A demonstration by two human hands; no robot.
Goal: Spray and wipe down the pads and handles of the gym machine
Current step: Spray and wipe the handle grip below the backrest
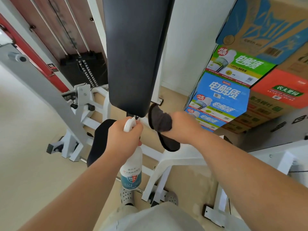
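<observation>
A long black back pad (133,52) of the white gym machine rises in front of me. My left hand (123,137) grips the neck of a white spray bottle (131,170), its nozzle just under the pad's lower end. My right hand (183,127) holds a dark grey cloth (162,125) beside the pad's bottom right corner, with part of the cloth hanging below the hand. A black seat pad (98,140) lies below, partly hidden by my left hand and arm.
The white machine frame (75,112) and a black weight stack (86,70) stand to the left. Stacked cardboard drink boxes (221,95) rise at the right. White frame legs (160,179) cross the beige floor near my feet.
</observation>
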